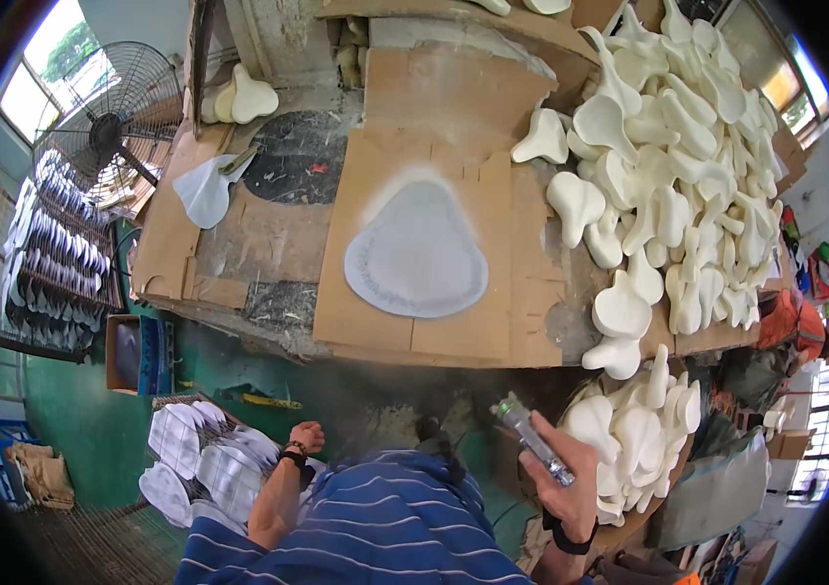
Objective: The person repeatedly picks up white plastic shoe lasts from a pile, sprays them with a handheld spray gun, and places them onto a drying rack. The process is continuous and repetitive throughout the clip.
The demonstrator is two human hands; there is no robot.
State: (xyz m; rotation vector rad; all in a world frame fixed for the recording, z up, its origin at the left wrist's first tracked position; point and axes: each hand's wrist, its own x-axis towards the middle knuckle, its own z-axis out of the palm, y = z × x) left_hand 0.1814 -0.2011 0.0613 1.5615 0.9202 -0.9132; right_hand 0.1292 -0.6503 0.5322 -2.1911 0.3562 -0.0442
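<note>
My right hand [566, 473] is wrapped round a metal spray gun [534, 446], its nozzle end pointing up and left toward the table edge. Loosely curled near my waist, my left hand [308, 438] shows nothing in its fingers. In front of me a rounded, triangular grey-blue piece [416, 249] lies flat on a cardboard sheet [366, 336], a pale sprayed halo round its upper edge. Neither hand touches it. Farther left on the table is a smaller pale grey cover piece [205, 192], with a dark, narrow tool [238, 162] lying over its edge.
Cream saddle-shaped foam pads [668, 210] are heaped on the table's right, with more in a container [629, 439] below. White covers [224, 473] lie on a rack by my left arm; others fill a wire rack [54, 249] near a large fan [105, 132]. A box [138, 353] stands on the floor.
</note>
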